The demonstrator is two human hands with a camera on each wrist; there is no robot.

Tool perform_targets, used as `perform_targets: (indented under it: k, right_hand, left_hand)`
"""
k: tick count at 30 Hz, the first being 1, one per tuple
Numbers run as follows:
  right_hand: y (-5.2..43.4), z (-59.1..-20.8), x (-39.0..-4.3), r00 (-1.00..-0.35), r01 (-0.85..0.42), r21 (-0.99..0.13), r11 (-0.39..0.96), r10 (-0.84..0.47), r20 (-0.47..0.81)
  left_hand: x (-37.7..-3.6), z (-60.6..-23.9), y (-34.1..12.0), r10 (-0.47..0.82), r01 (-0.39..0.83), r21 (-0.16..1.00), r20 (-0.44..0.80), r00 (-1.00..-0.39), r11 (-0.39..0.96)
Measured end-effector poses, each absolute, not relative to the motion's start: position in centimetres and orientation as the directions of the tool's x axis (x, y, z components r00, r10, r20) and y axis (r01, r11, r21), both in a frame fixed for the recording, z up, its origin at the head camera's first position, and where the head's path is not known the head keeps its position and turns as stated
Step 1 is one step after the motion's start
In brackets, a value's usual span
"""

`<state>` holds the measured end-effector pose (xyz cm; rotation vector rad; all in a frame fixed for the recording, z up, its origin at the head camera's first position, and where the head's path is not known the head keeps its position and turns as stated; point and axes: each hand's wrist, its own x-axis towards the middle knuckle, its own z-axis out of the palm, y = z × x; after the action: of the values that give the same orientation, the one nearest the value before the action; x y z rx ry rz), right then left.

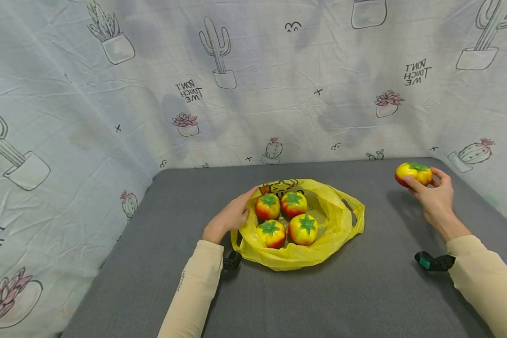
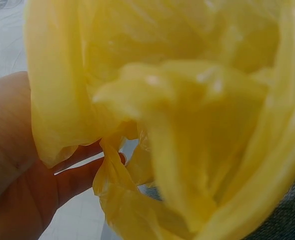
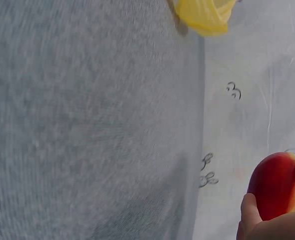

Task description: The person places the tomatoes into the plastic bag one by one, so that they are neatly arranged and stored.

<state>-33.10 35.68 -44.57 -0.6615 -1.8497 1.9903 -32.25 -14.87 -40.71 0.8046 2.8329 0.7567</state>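
A yellow plastic bag (image 1: 295, 260) sits on the table with its mouth spread wide. Several red-and-yellow tomatoes (image 1: 303, 229) with green star-shaped tops lie inside it. At the bag's left rim, my left hand (image 1: 230, 216) grips the plastic; in the left wrist view, folds of the bag (image 2: 187, 125) partly hide its fingers. Well to the right of the bag, my right hand (image 1: 438, 197) holds another tomato (image 1: 405, 171) above the table, thumb on the near side and fingers behind. The right wrist view shows this tomato's red side (image 3: 273, 185) between the fingertips.
A grey cloth-covered table (image 1: 342, 300) lies under everything. Behind it and at the sides hangs a pale curtain (image 1: 253, 112) printed with cacti. One bag handle loop (image 1: 357, 211) sticks out to the right. Black straps (image 1: 439, 262) are at the wrists.
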Motion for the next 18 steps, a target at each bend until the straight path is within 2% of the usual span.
perform_targets:
  k: [6, 11, 18]
  right_hand:
    - [36.7, -46.2, -34.5, -0.869, -0.004, -0.999, -0.036, 0.495, -0.015]
    - [35.9, -45.0, -33.8, -0.889, 0.001, -1.000, 0.016, 0.459, 0.007]
    - [35.5, -46.3, -33.9, -0.912, 0.009, -0.978, 0.208, 0.402, 0.077]
  left_hand:
    - [-32.3, -40.7, -14.8, 0.508, 0.442, 0.505, 0.009, -0.862, 0.742]
    - [-32.5, -40.9, -14.8, 0.510, 0.442, 0.509, 0.007, -0.860, 0.739]
    - [-32.4, -40.8, -14.9, 0.512, 0.448, 0.507, 0.016, -0.859, 0.736]
